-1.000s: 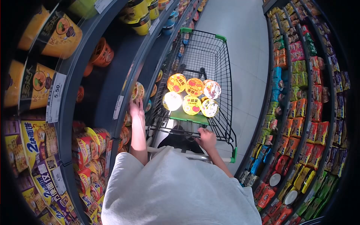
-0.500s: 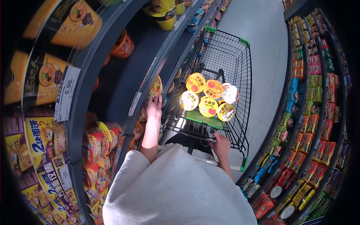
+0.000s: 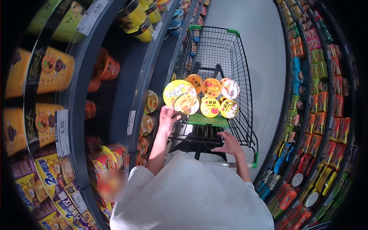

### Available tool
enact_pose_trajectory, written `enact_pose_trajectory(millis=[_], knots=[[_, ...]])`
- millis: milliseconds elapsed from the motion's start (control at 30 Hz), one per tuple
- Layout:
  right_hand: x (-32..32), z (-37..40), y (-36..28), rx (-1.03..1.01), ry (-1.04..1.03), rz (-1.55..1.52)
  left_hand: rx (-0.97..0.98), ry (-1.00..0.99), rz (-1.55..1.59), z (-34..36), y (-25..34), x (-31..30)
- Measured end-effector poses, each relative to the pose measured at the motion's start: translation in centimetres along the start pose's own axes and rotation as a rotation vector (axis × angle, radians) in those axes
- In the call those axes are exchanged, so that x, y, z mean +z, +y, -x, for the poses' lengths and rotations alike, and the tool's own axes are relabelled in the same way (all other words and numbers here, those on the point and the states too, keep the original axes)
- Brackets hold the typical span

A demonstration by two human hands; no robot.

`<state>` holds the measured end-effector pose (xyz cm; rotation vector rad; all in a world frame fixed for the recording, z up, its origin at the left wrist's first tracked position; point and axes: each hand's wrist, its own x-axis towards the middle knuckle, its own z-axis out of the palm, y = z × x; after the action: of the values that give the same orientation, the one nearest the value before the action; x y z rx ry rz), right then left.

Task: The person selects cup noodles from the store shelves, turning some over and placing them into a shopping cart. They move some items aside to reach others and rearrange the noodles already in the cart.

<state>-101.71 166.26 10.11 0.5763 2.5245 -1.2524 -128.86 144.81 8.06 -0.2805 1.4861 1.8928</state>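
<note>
A yellow-lidded noodle cup (image 3: 179, 96) is in my left hand (image 3: 167, 119), held up at the left side of the shopping cart (image 3: 209, 120). Its lid partly covers the cups behind it. My right hand (image 3: 228, 145) hangs over the cart's handle end, fingers apart and holding nothing. Inside the cart stand several round cups with lids up, among them an orange-lidded cup (image 3: 211, 88), a yellow-lidded cup (image 3: 210, 107) and a white-lidded cup (image 3: 230, 89).
Dark shelves (image 3: 115, 76) with noodle cups and price tags run close along the left. On the right, a curved shelf holds rows of bagged packs (image 3: 314, 126). Pale floor tiles (image 3: 264, 73) show beside and beyond the cart.
My left hand has come away from the shelf to the right, bringing a cup over the cart's edge. My right hand has let go of the cart and opened.
</note>
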Motion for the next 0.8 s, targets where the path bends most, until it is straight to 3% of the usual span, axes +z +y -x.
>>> enact_pose_trajectory(millis=[133, 233, 267, 367, 400, 567, 700, 800], knots=[[-0.1, -1.0, 1.3, 0.061, -0.072, -0.03, -0.17, -0.236, -0.203, 0.1, 0.4, 1.5], [-1.4, -2.4, 1.4, 0.028, -0.04, -0.499, -0.281, -0.398, -0.271, 0.3, -0.8, 2.4], [-2.6, -2.5, 0.4, 0.191, -0.064, -0.751, -0.312, -0.446, -0.296, 0.5, -1.1, 2.7], [-2.0, -3.6, 1.5, 0.191, 0.136, -0.96, -0.382, -0.556, -0.37, 0.4, -2.5, 3.7], [-1.7, -3.8, 2.1, 0.194, 0.138, -0.901, -0.397, -0.586, -0.401, 0.3, -3.1, 3.7], [0.2, -4.1, 3.8, 0.396, 0.12, -1.215, -0.456, -0.65, -0.388, -0.5, -4.8, 4.1], [-0.2, -4.9, 2.8, 0.411, 0.072, -1.154, -0.494, -0.687, -0.266, -0.5, -4.5, 5.0], [0.7, -6.6, 3.7, 0.455, 0.057, -1.084, -0.533, -0.598, -0.137, -2.0, -6.5, 3.9]])
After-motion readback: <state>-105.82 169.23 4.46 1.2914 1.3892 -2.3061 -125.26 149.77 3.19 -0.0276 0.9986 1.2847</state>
